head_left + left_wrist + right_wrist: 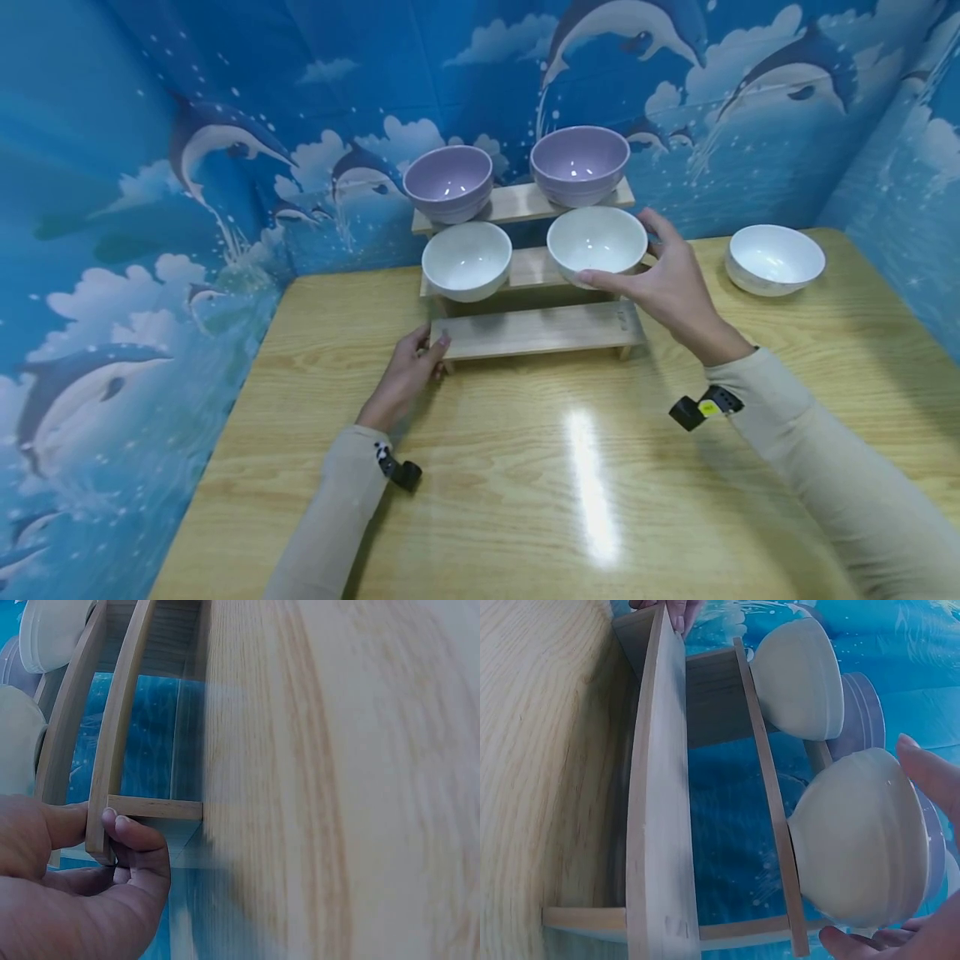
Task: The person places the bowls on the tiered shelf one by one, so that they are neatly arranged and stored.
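Note:
A three-step wooden rack [536,329] stands on the table. My left hand [405,367] grips the left end of its lowest step; in the left wrist view, thumb and curled fingers [139,836] close around the board's end. On the right of the middle step is a white bowl [596,237]. My right hand [671,287] holds that bowl from the right, thumb at the near side and fingers at the far side. In the right wrist view its base meets the step. Another white bowl [467,260] sits left on the same step.
Two purple bowls, one left [450,185] and one right [580,167], stand on the top step. A third white bowl [775,260] rests on the table [480,500] to the right. A blue dolphin-print cloth [420,75] hangs behind and at both sides.

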`<state>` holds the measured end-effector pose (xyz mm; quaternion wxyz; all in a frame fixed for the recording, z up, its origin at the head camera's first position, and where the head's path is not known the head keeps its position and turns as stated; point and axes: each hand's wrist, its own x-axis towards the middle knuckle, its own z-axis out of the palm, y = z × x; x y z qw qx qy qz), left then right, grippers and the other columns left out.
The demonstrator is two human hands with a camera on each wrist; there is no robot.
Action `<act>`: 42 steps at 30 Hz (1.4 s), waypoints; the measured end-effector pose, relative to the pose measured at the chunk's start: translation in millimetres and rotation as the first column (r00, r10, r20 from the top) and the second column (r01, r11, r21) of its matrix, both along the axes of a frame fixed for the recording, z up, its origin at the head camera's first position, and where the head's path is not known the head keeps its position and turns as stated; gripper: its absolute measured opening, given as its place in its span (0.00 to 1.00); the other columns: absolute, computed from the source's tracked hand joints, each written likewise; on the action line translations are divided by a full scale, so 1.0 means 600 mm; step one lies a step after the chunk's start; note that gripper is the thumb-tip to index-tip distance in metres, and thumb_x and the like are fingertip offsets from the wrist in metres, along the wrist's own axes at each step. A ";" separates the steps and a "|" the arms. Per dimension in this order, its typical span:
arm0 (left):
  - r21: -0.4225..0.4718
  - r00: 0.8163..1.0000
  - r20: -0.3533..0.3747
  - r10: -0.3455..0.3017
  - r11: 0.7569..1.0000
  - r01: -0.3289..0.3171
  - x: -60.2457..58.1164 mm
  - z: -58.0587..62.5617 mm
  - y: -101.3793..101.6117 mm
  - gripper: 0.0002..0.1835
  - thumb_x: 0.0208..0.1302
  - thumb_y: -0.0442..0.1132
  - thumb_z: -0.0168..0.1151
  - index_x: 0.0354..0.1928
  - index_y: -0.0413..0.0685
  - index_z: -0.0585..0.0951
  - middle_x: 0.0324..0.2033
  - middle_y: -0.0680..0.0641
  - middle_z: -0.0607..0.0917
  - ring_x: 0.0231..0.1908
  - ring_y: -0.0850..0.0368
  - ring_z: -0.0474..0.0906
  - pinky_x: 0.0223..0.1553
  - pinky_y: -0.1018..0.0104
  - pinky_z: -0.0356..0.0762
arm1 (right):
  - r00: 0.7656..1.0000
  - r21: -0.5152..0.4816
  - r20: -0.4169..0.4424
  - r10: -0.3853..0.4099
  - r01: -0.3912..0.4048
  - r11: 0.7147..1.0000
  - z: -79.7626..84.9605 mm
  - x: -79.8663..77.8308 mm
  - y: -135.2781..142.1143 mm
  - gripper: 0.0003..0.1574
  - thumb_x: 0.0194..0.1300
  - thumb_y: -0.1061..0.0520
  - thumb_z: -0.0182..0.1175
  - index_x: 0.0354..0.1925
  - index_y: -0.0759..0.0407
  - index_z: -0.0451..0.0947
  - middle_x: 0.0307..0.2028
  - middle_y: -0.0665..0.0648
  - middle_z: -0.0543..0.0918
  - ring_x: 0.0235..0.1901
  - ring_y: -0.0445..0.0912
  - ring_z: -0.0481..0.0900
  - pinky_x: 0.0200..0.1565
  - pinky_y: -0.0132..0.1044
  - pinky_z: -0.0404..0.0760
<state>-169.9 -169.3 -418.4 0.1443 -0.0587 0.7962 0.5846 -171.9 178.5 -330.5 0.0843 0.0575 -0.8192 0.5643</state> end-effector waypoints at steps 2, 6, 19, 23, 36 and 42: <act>-0.001 1.000 -0.002 0.000 1.000 0.000 0.000 0.000 0.001 0.19 0.79 0.47 0.53 0.64 0.46 0.71 0.45 0.44 0.70 0.33 0.57 0.73 0.33 0.67 0.75 | 1.000 -0.010 0.018 0.000 0.000 1.000 0.003 0.002 0.005 0.62 0.54 0.47 0.79 0.77 0.53 0.55 0.71 0.62 0.64 0.68 0.58 0.68 0.59 0.56 0.76; -0.007 1.000 -0.009 -0.002 1.000 0.002 0.000 0.000 0.001 0.19 0.79 0.47 0.52 0.62 0.43 0.72 0.44 0.44 0.71 0.33 0.57 0.73 0.33 0.67 0.75 | 0.998 -0.026 0.059 -0.011 0.013 1.000 0.007 0.007 0.014 0.68 0.56 0.46 0.78 0.81 0.52 0.46 0.78 0.61 0.51 0.74 0.60 0.58 0.65 0.57 0.70; -0.013 1.000 0.013 -0.011 1.000 0.011 0.001 -0.003 -0.001 0.31 0.79 0.48 0.52 0.78 0.49 0.59 0.48 0.43 0.70 0.35 0.56 0.73 0.36 0.66 0.76 | 0.991 0.021 0.096 -0.096 0.095 0.995 0.003 0.013 0.057 0.70 0.57 0.43 0.76 0.82 0.50 0.41 0.79 0.56 0.50 0.76 0.56 0.54 0.70 0.55 0.63; -0.003 1.000 0.008 -0.011 1.000 0.011 0.001 -0.003 -0.002 0.30 0.79 0.48 0.52 0.77 0.50 0.62 0.48 0.44 0.70 0.35 0.56 0.73 0.36 0.66 0.76 | 0.987 0.029 0.094 -0.127 0.125 0.992 0.002 0.014 0.071 0.69 0.58 0.42 0.75 0.82 0.50 0.42 0.79 0.56 0.51 0.76 0.56 0.53 0.70 0.55 0.63; -0.019 1.000 0.011 0.003 1.000 -0.003 -0.003 -0.002 0.000 0.24 0.79 0.48 0.52 0.71 0.50 0.69 0.45 0.44 0.70 0.35 0.55 0.73 0.35 0.66 0.75 | 0.966 0.071 0.107 -0.236 0.229 0.971 -0.007 0.018 0.120 0.66 0.60 0.39 0.72 0.81 0.48 0.43 0.78 0.56 0.52 0.76 0.56 0.53 0.70 0.56 0.62; -0.008 1.000 0.012 -0.005 1.000 0.005 -0.002 -0.003 -0.001 0.26 0.79 0.49 0.53 0.73 0.50 0.67 0.44 0.44 0.70 0.35 0.55 0.73 0.36 0.66 0.75 | 0.953 0.093 0.115 -0.281 0.271 0.958 -0.017 0.019 0.147 0.64 0.61 0.38 0.71 0.81 0.48 0.44 0.79 0.57 0.50 0.75 0.61 0.52 0.68 0.59 0.64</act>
